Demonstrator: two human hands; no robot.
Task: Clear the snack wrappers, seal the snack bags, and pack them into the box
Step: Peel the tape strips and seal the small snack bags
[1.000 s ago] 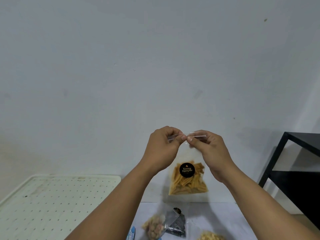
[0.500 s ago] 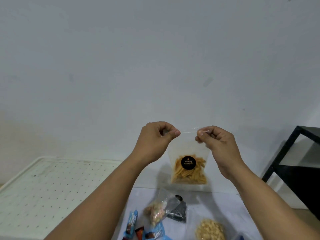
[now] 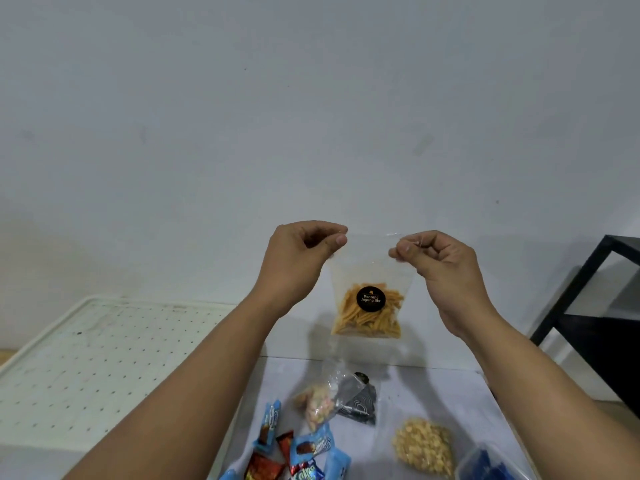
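Note:
I hold a clear zip bag of orange potato sticks [image 3: 370, 311] up in front of the wall, a round black label on its front. My left hand [image 3: 300, 256] pinches the bag's top left corner. My right hand [image 3: 437, 259] pinches the top right corner, and the top strip is stretched flat between them. Below on the white table [image 3: 433, 386] lie a clear bag of pale mixed snacks [image 3: 317, 403], a black packet [image 3: 358, 401], a bag of yellow nuts [image 3: 424, 445] and several blue and red wrappers [image 3: 294, 452].
A white perforated board [image 3: 93, 358] lies to the left of the table. A black metal shelf frame [image 3: 588, 306] stands at the right. A clear container with blue contents [image 3: 485, 465] sits at the bottom right corner. The plain wall fills the background.
My hands have slid apart along the bag's top, from pinching together at the middle to holding the two corners. The view has tilted down, showing more of the table.

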